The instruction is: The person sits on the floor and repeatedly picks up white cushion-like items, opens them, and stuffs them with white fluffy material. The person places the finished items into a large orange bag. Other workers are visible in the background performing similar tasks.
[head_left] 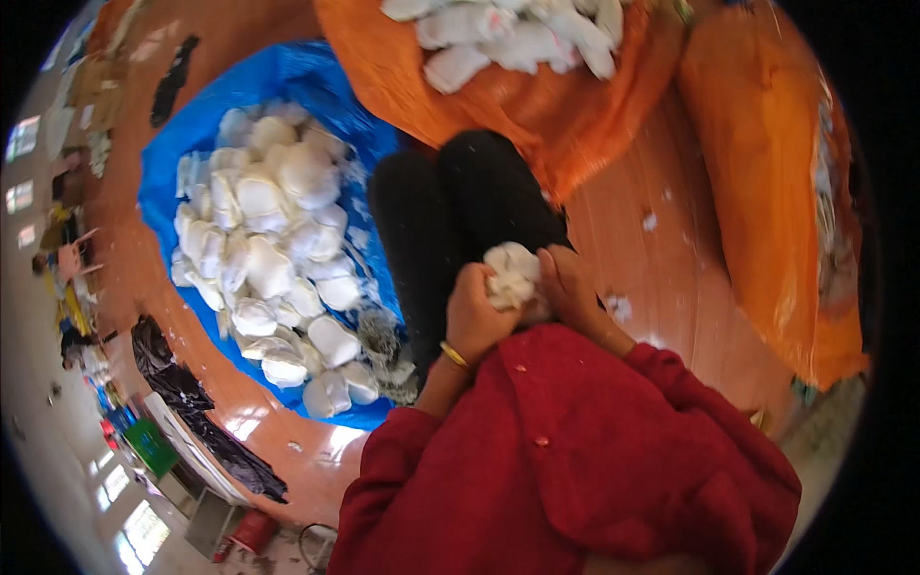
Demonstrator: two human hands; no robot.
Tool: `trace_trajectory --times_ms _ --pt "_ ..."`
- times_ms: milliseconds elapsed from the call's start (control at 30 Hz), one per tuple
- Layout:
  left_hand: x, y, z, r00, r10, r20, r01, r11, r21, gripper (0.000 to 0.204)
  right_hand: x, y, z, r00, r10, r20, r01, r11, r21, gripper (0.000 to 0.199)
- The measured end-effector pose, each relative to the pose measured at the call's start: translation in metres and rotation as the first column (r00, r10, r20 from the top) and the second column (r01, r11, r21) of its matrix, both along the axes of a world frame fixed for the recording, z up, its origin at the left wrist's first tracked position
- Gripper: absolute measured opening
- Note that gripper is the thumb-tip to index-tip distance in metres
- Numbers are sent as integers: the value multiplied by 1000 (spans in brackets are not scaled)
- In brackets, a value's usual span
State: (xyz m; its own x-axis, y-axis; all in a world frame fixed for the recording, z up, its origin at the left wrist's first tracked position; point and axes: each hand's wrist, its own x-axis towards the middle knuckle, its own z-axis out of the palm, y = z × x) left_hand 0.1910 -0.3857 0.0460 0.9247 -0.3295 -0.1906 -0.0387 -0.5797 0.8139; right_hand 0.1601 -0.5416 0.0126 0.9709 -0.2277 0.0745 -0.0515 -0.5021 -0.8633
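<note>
A crumpled soft white piece, cloth or padding, is held over my lap. My left hand is closed round its left side. On the opposite side, the fingers of my right hand grip its edge. The piece's underside is hidden by my hands. To the left of my dark-trousered legs, a heap of rounded, padded white pieces lies on a blue sheet. A grey-green fuzzy clump sits at the heap's near right, beside my leg.
Ahead, an orange sheet bears white stuffed pieces with pinkish marks. A bulky orange sack stands at the right. White scraps dot the reddish floor. Black plastic lies at the left, near a red bucket-like container.
</note>
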Motion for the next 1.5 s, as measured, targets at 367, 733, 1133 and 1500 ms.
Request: trace_trajectory --times_ms 367,733,1133,1500 --pt "38 9 26 926 -377 -24 378 925 38 39 17 -30 25 977 210 -46 -208 977 46 18" --pt "48 -4 34 895 -445 46 447 890 -89 40 50 -23 15 911 413 -21 -389 874 292 29" --pt "39 -7 42 877 -405 259 413 910 27 52 45 -11 10 985 66 -156 28 844 535 33" --pt "37 -14 42 765 -476 434 498 864 70 28 52 -12 4 990 15 -143 69 824 563 33"
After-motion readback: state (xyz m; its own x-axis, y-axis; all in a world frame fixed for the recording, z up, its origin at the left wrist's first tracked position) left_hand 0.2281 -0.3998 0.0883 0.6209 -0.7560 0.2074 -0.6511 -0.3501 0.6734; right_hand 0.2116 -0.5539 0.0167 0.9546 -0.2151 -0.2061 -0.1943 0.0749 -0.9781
